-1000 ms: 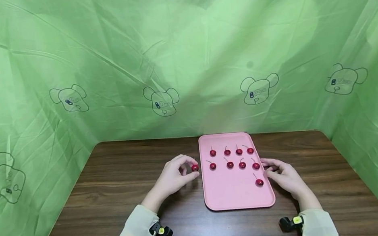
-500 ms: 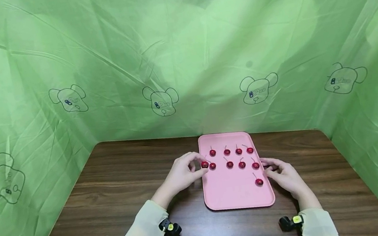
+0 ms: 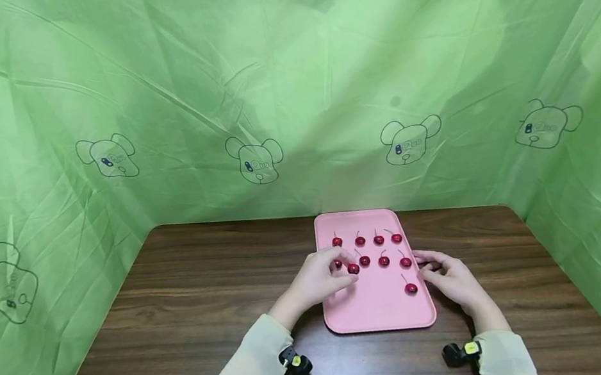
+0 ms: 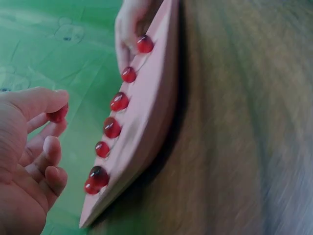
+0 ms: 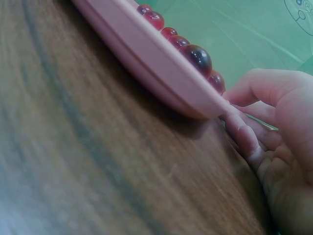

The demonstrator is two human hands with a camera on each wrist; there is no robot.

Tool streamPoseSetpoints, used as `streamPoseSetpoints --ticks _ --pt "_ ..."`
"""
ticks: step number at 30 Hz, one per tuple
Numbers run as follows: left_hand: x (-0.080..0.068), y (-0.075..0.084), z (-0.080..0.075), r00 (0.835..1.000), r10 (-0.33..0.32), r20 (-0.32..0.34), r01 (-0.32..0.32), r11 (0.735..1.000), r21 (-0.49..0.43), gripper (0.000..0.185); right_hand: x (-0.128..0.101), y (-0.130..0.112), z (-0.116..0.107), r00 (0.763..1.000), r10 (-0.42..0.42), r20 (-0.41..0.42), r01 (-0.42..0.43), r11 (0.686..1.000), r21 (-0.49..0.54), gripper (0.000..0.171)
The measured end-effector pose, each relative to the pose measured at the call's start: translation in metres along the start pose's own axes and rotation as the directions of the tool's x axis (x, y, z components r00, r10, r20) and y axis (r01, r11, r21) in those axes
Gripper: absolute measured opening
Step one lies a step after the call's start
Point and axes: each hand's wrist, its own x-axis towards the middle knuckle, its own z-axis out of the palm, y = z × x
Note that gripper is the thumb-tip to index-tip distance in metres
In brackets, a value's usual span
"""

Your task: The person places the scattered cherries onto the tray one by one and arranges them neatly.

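My left hand is over the left part of the pink tray and pinches a red cherry between thumb and fingers. In the left wrist view that cherry shows at the fingertips, apart from the tray. Several stemmed cherries lie in two rows on the tray; one of the second row is partly hidden behind my left hand. A single cherry lies nearer the front right. At the tray's right edge my right hand grips the rim with thumb and curled fingers, seen close in the right wrist view.
The tray lies on a dark wood-grain table, near its back edge. Green cloth with printed bear heads hangs behind and at both sides. A small black device is strapped on each wrist.
My left hand has carried its cherry rightward from beside the tray to above it, just right of the second row's leftmost cherry. The right hand stays at the tray's edge.
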Motion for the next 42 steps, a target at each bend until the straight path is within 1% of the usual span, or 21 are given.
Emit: streamPoseSetpoints --ticks 4,8,13,20,26,31,37,42 --pt "0.003 0.002 0.016 0.999 0.013 0.046 -0.015 0.999 0.039 0.023 0.0 0.0 0.0 1.0 -0.009 -0.008 0.009 1.0 -0.004 0.044" --pt "0.005 0.005 0.028 0.994 -0.012 0.109 0.009 1.0 0.028 0.023 0.0 -0.001 0.001 1.0 -0.004 -0.007 0.004 1.0 -0.011 0.044" --pt "0.008 0.008 0.038 0.988 -0.028 0.149 0.022 0.999 0.04 0.024 -0.001 -0.004 0.001 1.0 0.01 -0.002 -0.01 1.0 -0.025 0.045" --pt "0.016 0.015 0.045 0.986 -0.036 0.16 0.032 0.999 0.027 0.023 0.001 -0.003 0.001 1.0 -0.002 -0.003 0.002 1.0 -0.007 0.045" --pt "0.025 0.016 0.055 0.988 -0.027 0.152 0.015 0.997 0.081 0.024 0.0 -0.002 0.001 1.0 -0.007 -0.004 0.007 1.0 -0.005 0.045" --pt "0.03 0.018 0.067 0.988 -0.037 0.148 0.021 0.994 0.108 0.026 0.001 0.001 0.0 1.0 -0.022 -0.005 0.022 1.0 0.006 0.045" --pt "0.029 0.024 0.074 0.985 -0.029 0.167 0.001 0.987 0.162 0.024 0.0 -0.001 0.0 1.0 -0.017 0.005 0.017 1.0 -0.002 0.045" --pt "0.029 0.022 0.08 0.986 -0.003 0.166 -0.036 0.972 0.232 0.024 0.001 0.001 0.0 1.0 -0.023 0.002 0.023 1.0 0.005 0.046"
